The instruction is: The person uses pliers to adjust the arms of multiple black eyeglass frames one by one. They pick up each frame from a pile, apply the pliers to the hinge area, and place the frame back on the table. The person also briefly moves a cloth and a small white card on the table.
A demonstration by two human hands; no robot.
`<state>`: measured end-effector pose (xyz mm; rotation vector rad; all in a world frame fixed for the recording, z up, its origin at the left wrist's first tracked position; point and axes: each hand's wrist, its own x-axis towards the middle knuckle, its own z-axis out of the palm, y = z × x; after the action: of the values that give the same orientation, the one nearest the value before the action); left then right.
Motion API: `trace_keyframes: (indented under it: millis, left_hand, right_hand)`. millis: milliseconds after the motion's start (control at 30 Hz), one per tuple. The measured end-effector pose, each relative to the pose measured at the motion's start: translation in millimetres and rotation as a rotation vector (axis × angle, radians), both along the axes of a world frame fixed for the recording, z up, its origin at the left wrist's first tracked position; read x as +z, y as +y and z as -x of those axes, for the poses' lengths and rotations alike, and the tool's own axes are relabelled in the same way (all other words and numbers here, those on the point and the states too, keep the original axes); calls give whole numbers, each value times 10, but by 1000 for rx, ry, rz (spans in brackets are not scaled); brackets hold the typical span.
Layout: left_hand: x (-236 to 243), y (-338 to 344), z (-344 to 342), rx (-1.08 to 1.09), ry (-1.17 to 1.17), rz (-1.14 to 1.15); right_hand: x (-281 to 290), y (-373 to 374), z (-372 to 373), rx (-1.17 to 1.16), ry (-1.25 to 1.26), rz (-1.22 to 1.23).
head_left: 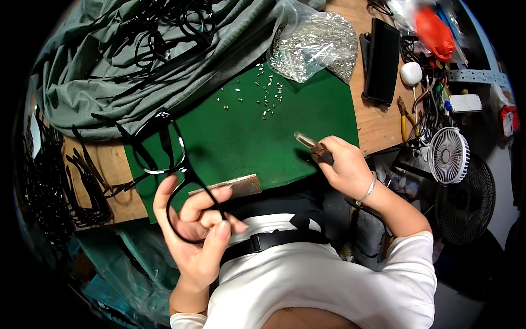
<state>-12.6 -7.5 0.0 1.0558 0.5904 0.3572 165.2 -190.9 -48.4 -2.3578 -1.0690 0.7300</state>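
Left hand [200,249] is clasping a black glasses frame [185,172] by the rim (seemingly light, stiff, safest there); right hand [349,169] is gripping pliers [316,147].

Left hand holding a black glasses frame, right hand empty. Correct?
Not quite: the right hand isn't empty; the head view shows it holding a small hand tool. Left hand holding a black glasses frame is right.

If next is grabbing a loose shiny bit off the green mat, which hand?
Probably the right hand: its hand tool points up-left over the green mat, tip nearer the shiny bits. The left hand is farther off, occupied with a black glasses frame.
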Motion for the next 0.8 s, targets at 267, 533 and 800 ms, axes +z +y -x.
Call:
trace_keyframes:
  millis: [267,533,800]
  left_hand:
    - [-6,90,50,-135,-206,525]
    - [20,-46,62,-167,60,150]
    - [-148,-238,70,-110,63,-215]
  right_hand:
    - [-1,28,58,161,-171,76]
    - [515,643,227,-81,536,-263]
    - [335,1003,571,-230,836,-598]
